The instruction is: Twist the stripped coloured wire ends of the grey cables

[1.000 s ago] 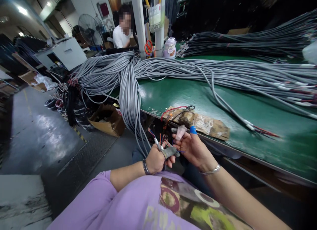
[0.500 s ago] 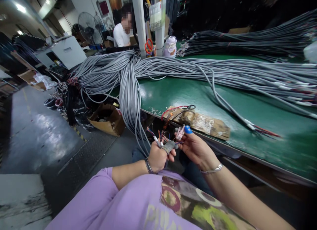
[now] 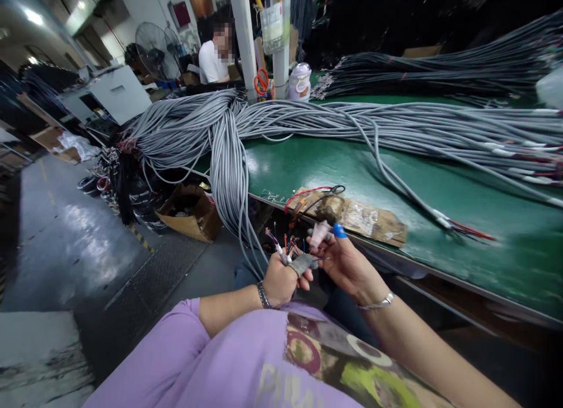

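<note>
My left hand (image 3: 281, 282) is closed around the ends of grey cables, just in front of my body. A grey covering (image 3: 301, 264) is wrapped over its thumb. Thin stripped wires (image 3: 294, 244) in red, blue, orange and other colours fan out above the fist. My right hand (image 3: 347, 264) is close beside it with bent fingers, wearing a blue finger cover (image 3: 339, 230). At its fingertips is a blurred pinkish-white piece (image 3: 320, 234); whether it is a finger wrap or a held thing, I cannot tell. One thin wire end reaches toward the right fingers.
Grey cable bundles (image 3: 229, 156) drape over the green table (image 3: 281, 167). A taped wooden board (image 3: 365, 217) lies along its near edge. Black cables (image 3: 417, 74) and a lilac-lidded jar (image 3: 300, 82) stand behind. An open carton (image 3: 189, 214) sits on the floor. A person (image 3: 213, 61) works farther back.
My right hand has turned slightly and moved a little right, with the pinkish-white piece now blurred and at another angle. My left hand keeps its grip, nearly still. The view has shifted slightly.
</note>
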Demonstrator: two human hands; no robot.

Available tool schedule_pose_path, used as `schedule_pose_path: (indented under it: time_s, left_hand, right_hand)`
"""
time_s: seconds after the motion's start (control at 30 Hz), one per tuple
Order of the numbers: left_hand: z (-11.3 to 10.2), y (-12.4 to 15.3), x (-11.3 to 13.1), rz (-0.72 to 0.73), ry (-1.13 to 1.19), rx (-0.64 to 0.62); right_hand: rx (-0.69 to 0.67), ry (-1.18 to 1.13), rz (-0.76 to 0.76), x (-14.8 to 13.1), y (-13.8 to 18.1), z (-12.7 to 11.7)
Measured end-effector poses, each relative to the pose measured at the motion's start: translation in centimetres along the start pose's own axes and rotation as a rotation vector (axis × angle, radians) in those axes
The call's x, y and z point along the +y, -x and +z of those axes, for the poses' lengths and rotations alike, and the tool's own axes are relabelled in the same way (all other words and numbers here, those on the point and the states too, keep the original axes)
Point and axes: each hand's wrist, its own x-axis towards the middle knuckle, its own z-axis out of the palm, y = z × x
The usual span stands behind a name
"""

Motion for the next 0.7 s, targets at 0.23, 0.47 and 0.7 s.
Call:
schedule_pose_path:
  time_s: [0.23,0.47,0.7]
  left_hand:
    - [-1.2,0.5,-0.8,0.011,-0.086,-0.050]
    - [-1.3,0.3,-0.3,-0.146,-0.200,-0.296]
    - [-1.6,0.3,-0.6,-0.099,-0.034,-0.173]
  right_hand:
    - [-0.177,0.372,0.050,0.1,1.5,-0.9]
    - [-0.304,0.575,-0.102,0.0,2.6,0.7]
    - [-0.163,0.311,-0.063,0.2,1.8,-1.8]
